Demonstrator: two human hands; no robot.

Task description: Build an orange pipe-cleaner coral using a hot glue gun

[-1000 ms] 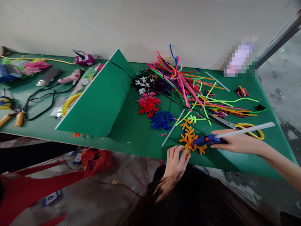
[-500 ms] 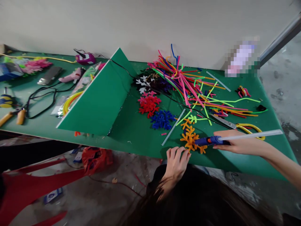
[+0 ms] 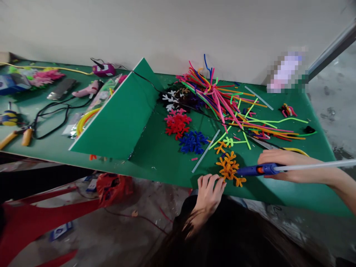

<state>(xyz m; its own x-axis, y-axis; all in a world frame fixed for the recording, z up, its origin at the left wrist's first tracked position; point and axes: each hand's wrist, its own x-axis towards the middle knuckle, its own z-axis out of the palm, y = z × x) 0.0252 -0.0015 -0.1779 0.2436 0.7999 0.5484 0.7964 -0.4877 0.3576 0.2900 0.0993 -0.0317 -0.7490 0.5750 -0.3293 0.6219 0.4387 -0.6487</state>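
My right hand (image 3: 294,167) grips a blue hot glue gun (image 3: 257,170) with a long clear glue stick (image 3: 317,165) out of its back. Its nozzle points left at the right side of an orange branched pipe-cleaner piece (image 3: 228,166) near the table's front edge. My left hand (image 3: 209,194) is closed, its fingertips pinching the lower left of that orange piece; the exact hold is partly hidden. Smaller orange (image 3: 221,147) and lime green (image 3: 228,141) pieces lie just behind it. Partly under my right hand are yellow-handled scissors (image 3: 294,150).
Blue (image 3: 192,142), red (image 3: 178,124) and white (image 3: 169,99) branched clusters lie left. A loose glue stick (image 3: 205,151) is beside them. Pipe cleaners (image 3: 217,96) heap at the back, with a black cord (image 3: 214,118) across. A green board (image 3: 116,115) stands tilted left of them.
My right hand has drawn the glue gun to the right, its nozzle moving off the orange piece and the scissors' handles getting more covered. My left hand stays at the piece.
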